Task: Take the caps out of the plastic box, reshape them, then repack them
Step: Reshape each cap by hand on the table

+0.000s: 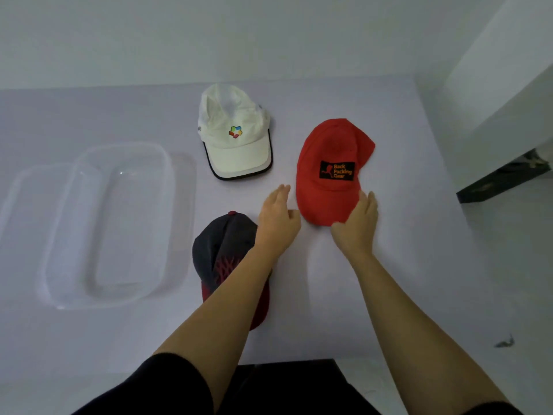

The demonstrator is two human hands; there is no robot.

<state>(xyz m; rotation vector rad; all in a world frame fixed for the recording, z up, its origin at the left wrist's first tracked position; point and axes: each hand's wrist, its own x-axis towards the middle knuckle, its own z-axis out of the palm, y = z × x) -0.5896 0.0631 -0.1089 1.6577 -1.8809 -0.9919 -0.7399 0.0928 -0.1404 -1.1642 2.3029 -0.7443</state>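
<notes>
Three caps lie on the pale table (389, 280). A red cap (327, 175) with a black patch rests at centre right, its brim toward me. My right hand (357, 223) touches the brim's right edge, fingers apart, holding nothing. My left hand (278, 218) hovers just left of the brim, fingers loosely apart and empty. A white cap (235, 131) with a small coloured logo sits further back. A dark grey cap (223, 253) with a red brim lies near me, partly hidden under my left forearm. The clear plastic box (98, 229) stands at the left with nothing inside.
A clear lid (21, 193) lies under or behind the box on its left side. A white wall (269, 40) runs along the table's far edge. A white block (502, 94) and a dark floor gap (505, 178) are at the right.
</notes>
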